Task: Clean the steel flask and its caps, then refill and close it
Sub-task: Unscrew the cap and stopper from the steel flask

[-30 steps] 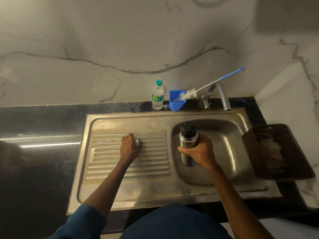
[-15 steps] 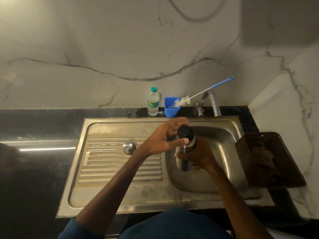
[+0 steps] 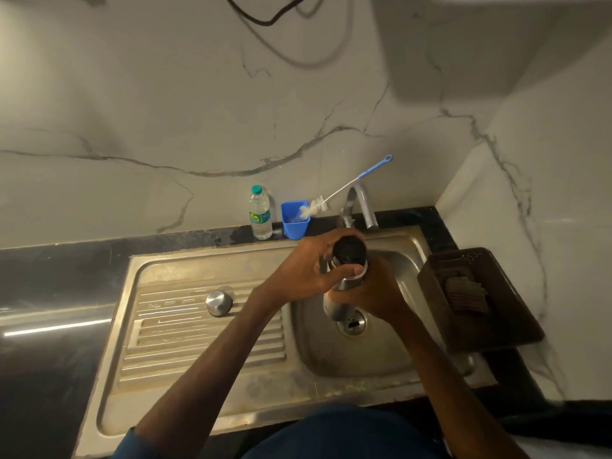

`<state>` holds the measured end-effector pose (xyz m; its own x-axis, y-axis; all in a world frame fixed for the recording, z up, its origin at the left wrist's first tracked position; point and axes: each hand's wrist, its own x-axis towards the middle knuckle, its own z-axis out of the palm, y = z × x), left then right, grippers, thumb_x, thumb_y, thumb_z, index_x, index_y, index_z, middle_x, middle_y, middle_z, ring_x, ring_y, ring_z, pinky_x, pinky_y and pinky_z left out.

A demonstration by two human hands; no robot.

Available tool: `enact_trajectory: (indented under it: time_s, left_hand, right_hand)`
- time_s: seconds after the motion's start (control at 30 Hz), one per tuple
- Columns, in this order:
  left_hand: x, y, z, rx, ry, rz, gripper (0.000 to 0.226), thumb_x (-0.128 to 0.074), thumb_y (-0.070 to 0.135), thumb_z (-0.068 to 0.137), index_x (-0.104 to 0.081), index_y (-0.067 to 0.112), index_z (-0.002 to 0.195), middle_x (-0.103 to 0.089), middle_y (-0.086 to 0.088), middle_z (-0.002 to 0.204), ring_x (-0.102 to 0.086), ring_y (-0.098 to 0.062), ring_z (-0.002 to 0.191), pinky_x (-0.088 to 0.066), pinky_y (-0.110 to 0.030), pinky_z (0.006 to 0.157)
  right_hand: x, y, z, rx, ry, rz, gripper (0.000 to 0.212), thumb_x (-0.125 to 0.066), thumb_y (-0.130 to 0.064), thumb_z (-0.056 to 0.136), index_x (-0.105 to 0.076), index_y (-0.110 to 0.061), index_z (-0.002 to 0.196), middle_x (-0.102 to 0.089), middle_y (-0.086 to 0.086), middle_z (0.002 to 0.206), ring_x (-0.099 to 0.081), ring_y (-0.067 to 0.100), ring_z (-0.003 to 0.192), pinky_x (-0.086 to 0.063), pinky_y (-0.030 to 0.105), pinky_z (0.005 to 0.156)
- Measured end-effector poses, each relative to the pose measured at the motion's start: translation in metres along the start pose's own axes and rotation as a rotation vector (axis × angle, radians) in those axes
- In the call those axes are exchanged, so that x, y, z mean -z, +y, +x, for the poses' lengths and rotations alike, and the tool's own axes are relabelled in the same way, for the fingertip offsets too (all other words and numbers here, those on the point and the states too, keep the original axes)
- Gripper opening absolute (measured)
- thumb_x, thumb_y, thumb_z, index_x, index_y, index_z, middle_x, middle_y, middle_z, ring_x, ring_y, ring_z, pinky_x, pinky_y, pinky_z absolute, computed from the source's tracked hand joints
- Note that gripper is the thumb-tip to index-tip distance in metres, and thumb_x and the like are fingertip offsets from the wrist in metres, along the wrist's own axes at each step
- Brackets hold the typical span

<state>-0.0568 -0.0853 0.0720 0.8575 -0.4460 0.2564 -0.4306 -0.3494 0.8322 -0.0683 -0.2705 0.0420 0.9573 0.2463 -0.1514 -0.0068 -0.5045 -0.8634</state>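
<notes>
In the centre of the frame, a little to the right, the person holds the steel flask [image 3: 333,308] above the basin of the sink [image 3: 198,256], almost over the drain [image 3: 352,323]. The right hand [image 3: 376,294] is wrapped round the body of the flask. The left hand [image 3: 309,270] has its grip closed on the black cap [image 3: 349,252] at the top, so the step in hand is probably to unscrew this inner cap. The round steel cap [image 3: 218,303] lies apart on the ribbed drainboard, left of centre. Several things can go wrong from here. If the flask is wet, it may turn inside the right hand instead of the cap turning, or slip down and hit the basin. Whether liquid is inside cannot be seen; if so, it may spill when the cap comes free. The black cap, once loose, could drop toward the drain. The steel cap may slide if an arm touches it. At upper centre the bottle brush [image 3: 344,190] leans out of the blue cup [image 3: 294,223] near the tap [image 3: 362,207]. A careless reach could tip the cup, or the water bottle [image 3: 260,213] beside it on the dark table [image 3: 49,276].
</notes>
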Motion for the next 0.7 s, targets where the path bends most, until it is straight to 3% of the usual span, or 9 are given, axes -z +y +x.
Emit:
enact_trajectory:
  time_s: [0.1,0.2,0.3,0.4,0.5,0.6,0.7]
  left_hand:
    - [-0.013,0.005,0.0,0.038,0.06,0.038,0.043,-0.075,0.032,0.095,-0.058,0.02,0.132,-0.067,0.008,0.117,-0.064,-0.003,0.109,-0.057,-0.023,0.094]
    - [-0.033,0.014,0.001,0.15,0.185,0.078,0.047,-0.073,0.043,0.094,-0.054,0.028,0.134,-0.061,0.018,0.114,-0.058,0.011,0.101,-0.052,-0.013,0.09]
    - [-0.058,0.018,0.004,0.238,0.469,0.082,0.05,-0.079,0.049,0.088,-0.06,0.026,0.127,-0.068,0.018,0.11,-0.063,0.004,0.1,-0.054,-0.018,0.09]
    - [-0.063,0.021,0.014,0.325,0.64,0.023,0.047,-0.089,0.047,0.076,-0.059,0.027,0.106,-0.067,0.02,0.093,-0.064,0.004,0.088,-0.05,-0.008,0.076]
    - [-0.059,0.018,0.025,0.383,0.628,-0.024,0.056,-0.09,0.051,0.072,-0.051,0.026,0.103,-0.06,0.016,0.087,-0.062,0.0,0.079,-0.046,-0.005,0.068]
    - [-0.057,0.016,0.03,0.296,0.496,-0.098,0.065,-0.076,0.067,0.073,-0.057,0.022,0.115,-0.065,0.012,0.104,-0.064,0.001,0.094,-0.049,-0.007,0.08]
    - [-0.046,0.011,0.024,0.213,0.299,-0.111,0.062,-0.068,0.064,0.082,-0.059,0.025,0.129,-0.065,0.013,0.121,-0.062,0.001,0.112,-0.05,-0.015,0.094]
  right_hand:
    - [0.002,-0.001,-0.005,-0.011,0.05,-0.013,0.053,-0.095,-0.011,0.066,-0.061,-0.04,0.094,-0.068,-0.017,0.091,-0.064,-0.013,0.078,-0.051,0.011,0.07]
    - [0.0,-0.005,-0.008,-0.016,0.177,-0.041,0.044,-0.093,-0.014,0.068,-0.064,-0.032,0.096,-0.066,-0.016,0.087,-0.065,0.0,0.08,-0.047,0.014,0.07]
    - [-0.008,-0.005,-0.008,-0.031,0.342,-0.129,0.031,-0.086,-0.015,0.076,-0.067,-0.018,0.1,-0.061,-0.013,0.081,-0.061,0.011,0.076,-0.043,0.02,0.066]
    - [-0.012,-0.004,-0.01,-0.045,0.358,-0.114,0.035,-0.085,-0.02,0.077,-0.067,-0.016,0.107,-0.065,-0.009,0.087,-0.064,0.014,0.082,-0.045,0.021,0.068]
    - [-0.008,-0.007,-0.012,-0.04,0.296,-0.106,0.038,-0.088,-0.021,0.074,-0.062,-0.024,0.102,-0.061,-0.015,0.086,-0.058,0.003,0.077,-0.044,0.017,0.068]
    - [-0.006,-0.011,-0.013,-0.016,0.234,-0.049,0.048,-0.092,-0.017,0.07,-0.061,-0.027,0.105,-0.06,-0.019,0.09,-0.057,-0.002,0.08,-0.044,0.013,0.071]
    - [-0.003,-0.01,-0.011,-0.024,0.214,-0.012,0.049,-0.093,-0.015,0.069,-0.059,-0.028,0.102,-0.061,-0.018,0.09,-0.059,-0.003,0.081,-0.047,0.015,0.072]
